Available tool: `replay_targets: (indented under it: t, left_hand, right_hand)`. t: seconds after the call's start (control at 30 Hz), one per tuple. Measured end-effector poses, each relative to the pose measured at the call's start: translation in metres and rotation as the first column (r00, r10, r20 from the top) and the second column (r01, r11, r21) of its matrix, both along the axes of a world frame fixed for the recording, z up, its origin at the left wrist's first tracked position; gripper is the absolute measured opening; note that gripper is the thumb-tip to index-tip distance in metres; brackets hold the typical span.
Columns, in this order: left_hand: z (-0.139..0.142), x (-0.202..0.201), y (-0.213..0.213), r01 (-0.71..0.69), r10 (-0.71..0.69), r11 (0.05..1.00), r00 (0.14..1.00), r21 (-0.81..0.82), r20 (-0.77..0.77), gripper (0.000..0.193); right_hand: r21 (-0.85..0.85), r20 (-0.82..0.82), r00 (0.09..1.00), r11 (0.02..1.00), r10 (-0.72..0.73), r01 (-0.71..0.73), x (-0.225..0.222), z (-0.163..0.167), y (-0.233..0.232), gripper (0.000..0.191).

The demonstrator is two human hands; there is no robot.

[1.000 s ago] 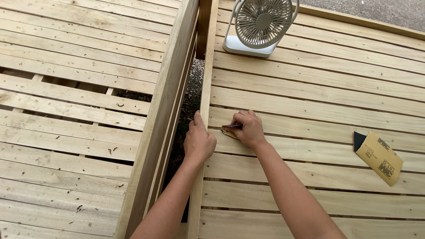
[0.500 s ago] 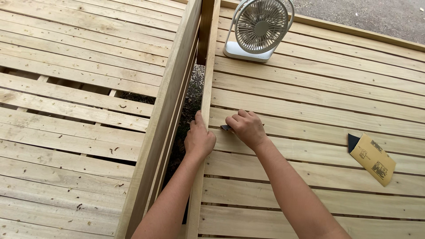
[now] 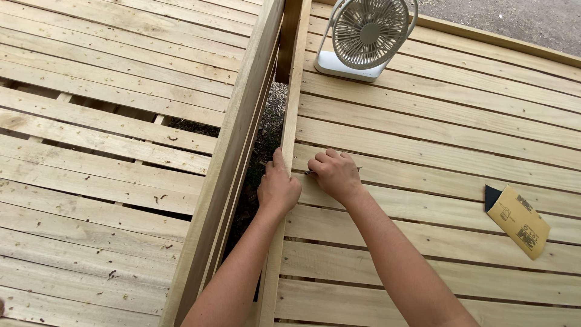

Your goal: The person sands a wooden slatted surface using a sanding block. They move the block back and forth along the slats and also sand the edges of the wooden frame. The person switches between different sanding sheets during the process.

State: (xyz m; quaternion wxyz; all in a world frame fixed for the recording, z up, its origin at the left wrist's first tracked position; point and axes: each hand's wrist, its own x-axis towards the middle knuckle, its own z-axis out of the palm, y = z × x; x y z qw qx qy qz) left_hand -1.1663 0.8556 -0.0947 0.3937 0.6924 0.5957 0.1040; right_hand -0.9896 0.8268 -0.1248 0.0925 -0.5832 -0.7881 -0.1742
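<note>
Left hand [image 3: 278, 191] rests on the narrow pale-wood edge rail [image 3: 289, 139] of the slatted pale-wood panel on the right [image 3: 436, 127], thumb along the rail's top edge, fingers curled over its left side toward the dark gap [image 3: 257, 157]; grip is closed round the rail. Right hand [image 3: 334, 175] sits just beside it on the slats, knuckles up, fingers bunched tight on a small thin dark tool [image 3: 310, 173]; only its tip shows by the fingertips w/ a sliver past the hand on the far side, so can't tell what kind it is. Tip meets the wood right where rail and slat join.

Left of the gap: tall upright plank on edge [image 3: 236, 151], then a second slatted pale-wood panel [image 3: 103, 139] w/ specks of debris. Small white round-grille fan [image 3: 369, 33] stands on the right panel, well apart from the hands, at the far end. Folded tan sandpaper sheet w/ dark backing [image 3: 517, 221] lies flat on the slats, off to the right. Gravel ground [image 3: 520, 24] beyond the far edge.
</note>
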Motion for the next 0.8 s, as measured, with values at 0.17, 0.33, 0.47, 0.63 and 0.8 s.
replay_targets:
  t: [0.17, 0.33, 0.47, 0.63, 0.8]
  left_hand:
    - [0.000, 0.001, 0.000, 0.001, -0.001, 1.000, 1.000, -0.009, -0.018, 0.083]
    - [0.001, 0.001, -0.001, 0.005, -0.005, 1.000, 1.000, -0.022, -0.006, 0.083]
    - [0.002, 0.001, -0.001, 0.029, -0.029, 1.000, 0.998, -0.006, -0.048, 0.083]
    - [0.000, 0.001, -0.001, 0.045, -0.046, 0.999, 0.998, -0.024, -0.052, 0.080]
    - [-0.004, 0.002, 0.000, 0.051, -0.051, 0.999, 0.997, 0.005, -0.058, 0.082]
  right_hand:
    - [-0.113, -0.135, 0.984, 0.988, -0.118, 0.103, 0.006, 0.002, 0.001, 0.018]
    - [-0.152, -0.156, 0.982, 0.985, -0.111, 0.087, 0.012, 0.005, 0.004, 0.016]
    - [-0.193, -0.154, 0.978, 0.975, -0.143, 0.112, 0.013, 0.004, 0.003, 0.014]
    - [-0.224, -0.071, 0.986, 0.966, -0.150, 0.131, 0.014, 0.005, 0.003, 0.015]
    - [-0.220, -0.130, 0.982, 0.970, -0.139, 0.108, 0.013, 0.009, 0.005, 0.012]
